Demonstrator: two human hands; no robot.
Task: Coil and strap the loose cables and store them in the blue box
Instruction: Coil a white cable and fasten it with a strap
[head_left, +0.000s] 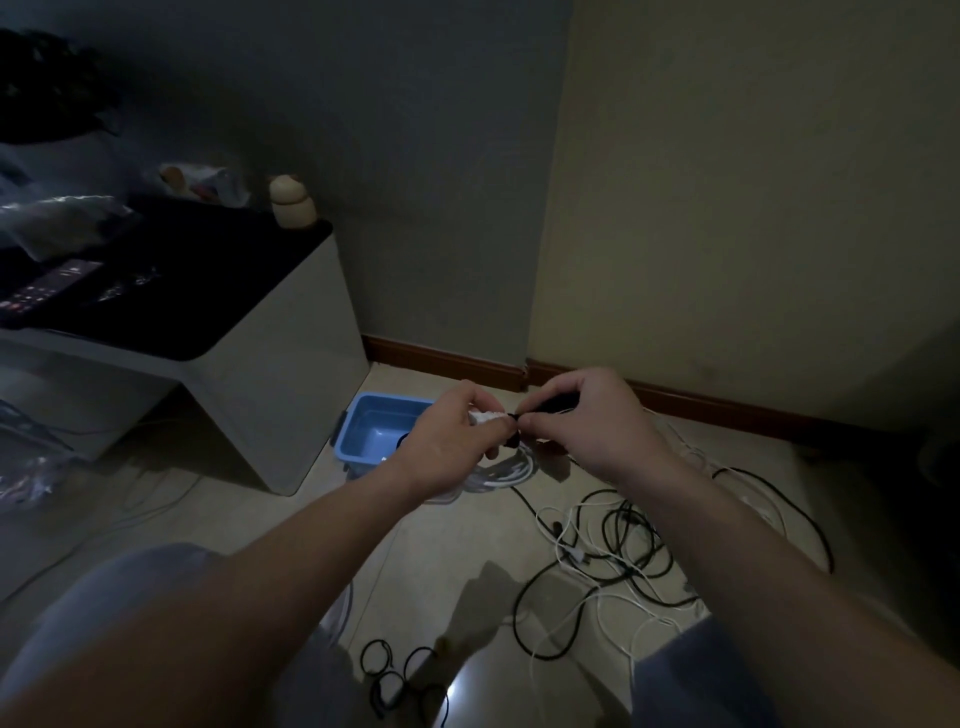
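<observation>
Early stage, I'd judge: left hand (452, 431) grips white coil (511, 470) just beside blue box (363, 415), right hand (587, 421) pinches black strap (558, 400) at it. Cable tangle (618, 545) on floor not yet coiled, spare straps (395, 670) unused

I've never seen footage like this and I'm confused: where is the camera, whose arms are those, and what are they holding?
There is no machine here. This is one picture from a camera worn on a person's head, looking down at their own arms. The left hand grips a coiled white cable, and the right hand pinches a black strap at the coil. Behind the hands a blue box stands open on the floor. To the right lies a tangle of loose black and white cables, and near the knees lie small black loops, probably spare straps. A white table with a dark top stands on the left.
</observation>
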